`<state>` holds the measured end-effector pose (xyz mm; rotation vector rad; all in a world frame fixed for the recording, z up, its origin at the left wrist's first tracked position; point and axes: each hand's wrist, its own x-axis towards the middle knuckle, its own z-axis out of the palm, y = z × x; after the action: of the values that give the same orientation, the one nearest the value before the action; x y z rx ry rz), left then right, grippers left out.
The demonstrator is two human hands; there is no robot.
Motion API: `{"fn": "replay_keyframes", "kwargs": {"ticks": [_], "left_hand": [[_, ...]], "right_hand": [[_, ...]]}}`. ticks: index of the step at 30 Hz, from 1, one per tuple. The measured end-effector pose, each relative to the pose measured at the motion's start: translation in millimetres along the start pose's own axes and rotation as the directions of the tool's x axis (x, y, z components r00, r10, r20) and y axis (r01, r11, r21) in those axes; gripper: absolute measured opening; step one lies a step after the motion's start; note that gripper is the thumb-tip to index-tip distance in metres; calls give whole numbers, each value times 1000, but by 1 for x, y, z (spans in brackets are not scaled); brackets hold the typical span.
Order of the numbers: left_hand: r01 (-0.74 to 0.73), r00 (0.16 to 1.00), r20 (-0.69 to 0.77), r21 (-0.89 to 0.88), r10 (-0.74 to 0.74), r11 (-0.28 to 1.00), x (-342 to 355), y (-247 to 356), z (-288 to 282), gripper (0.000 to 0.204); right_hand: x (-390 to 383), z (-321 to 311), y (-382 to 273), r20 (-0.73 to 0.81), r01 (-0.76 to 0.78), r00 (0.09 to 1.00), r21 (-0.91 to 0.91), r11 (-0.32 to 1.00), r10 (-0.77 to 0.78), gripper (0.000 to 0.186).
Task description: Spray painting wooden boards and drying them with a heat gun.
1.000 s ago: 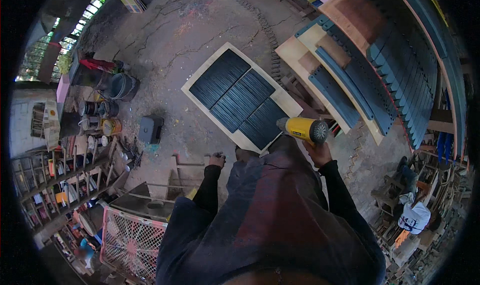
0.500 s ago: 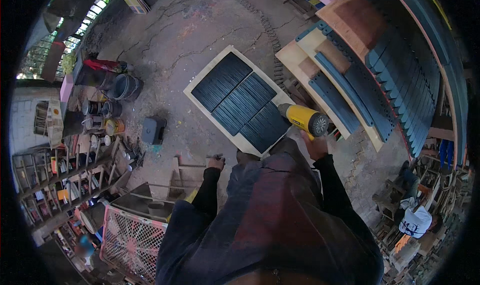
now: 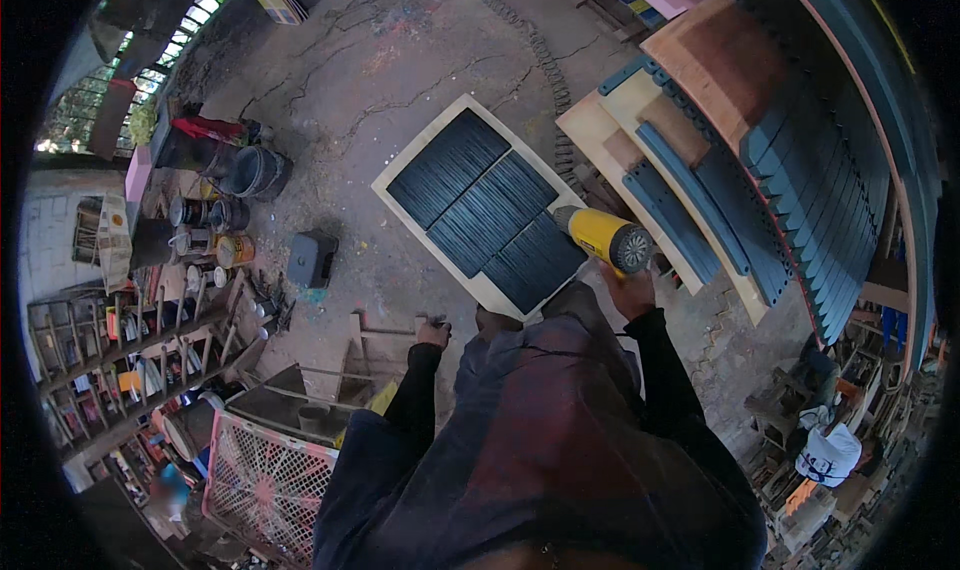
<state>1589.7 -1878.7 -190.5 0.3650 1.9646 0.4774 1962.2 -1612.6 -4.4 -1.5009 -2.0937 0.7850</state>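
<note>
My right hand (image 3: 632,295) is wrapped round the handle of a yellow heat gun (image 3: 603,240). The heat gun's dark nozzle points left, over the right edge of a pale board (image 3: 412,177) in front of my legs. Three dark blue-black rectangular panels (image 3: 490,217) with a ribbed, wood-like grain cover most of that board. Beside my left thigh, my left hand (image 3: 433,333) hangs with its fingers curled; whatever may be in them is too small to make out. Both hands stand apart from the board.
Stacked dark panels (image 3: 820,170) and pale boards (image 3: 597,135) lean on the right. A ribbed hose (image 3: 540,65) runs along the cracked floor. Buckets (image 3: 255,173), a dark stool-like box (image 3: 311,259), a wooden rack (image 3: 130,365) and a pinkish plastic crate (image 3: 270,475) stand at left.
The view has shifted slightly, so the surroundings sit a little lower and to the right. The heat gun has moved a little left against the board. My left hand stays beside my thigh.
</note>
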Motion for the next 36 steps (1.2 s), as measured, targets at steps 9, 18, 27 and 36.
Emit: {"fn": "replay_keyframes", "kwargs": {"ticks": [9,18,27,36], "left_hand": [[20,1000,-7,-57,-20,998,-21,4,2,31],[36,999,-19,-41,-37,999,-16,-21,7,30],[6,999,-54,4,-5,1000,-10,-21,9,32],[19,999,-33,61,-17,998,-15,-13,6,34]], "right_hand": [[17,-18,-24,252,-156,956,16,988,147,43],[30,2,-19,197,-137,975,153,979,105,39],[51,22,-33,77,-83,995,235,969,67,38],[56,17,-39,181,-247,960,182,952,214,38]]}}
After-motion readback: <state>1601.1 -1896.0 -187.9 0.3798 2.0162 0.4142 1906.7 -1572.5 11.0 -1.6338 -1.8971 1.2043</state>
